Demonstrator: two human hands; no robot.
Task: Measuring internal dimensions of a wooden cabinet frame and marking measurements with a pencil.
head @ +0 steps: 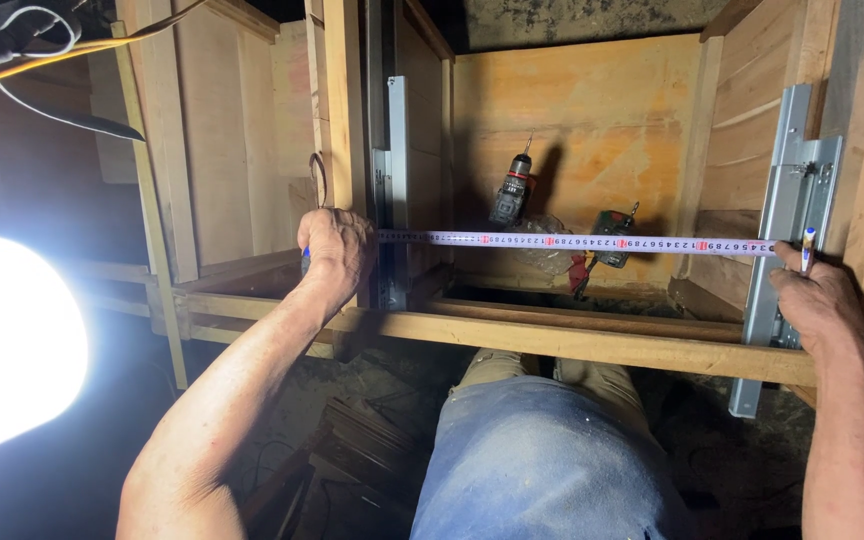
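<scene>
Wooden cabinet (572,130) — two drawer slides (790,200); one tape measure (572,241)

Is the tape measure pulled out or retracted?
Pulled out: the tape measure runs taut from the left hand across the cabinet opening to the right hand at the metal drawer slide.

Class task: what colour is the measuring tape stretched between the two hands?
The measuring tape is white with red marks, seen best in the head view.

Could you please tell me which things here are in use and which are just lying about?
In use: white measuring tape, left hand, right hand, blue-capped marker, grey metal drawer slides.

Lying about: black-and-red cordless drill, bright work lamp.
</scene>
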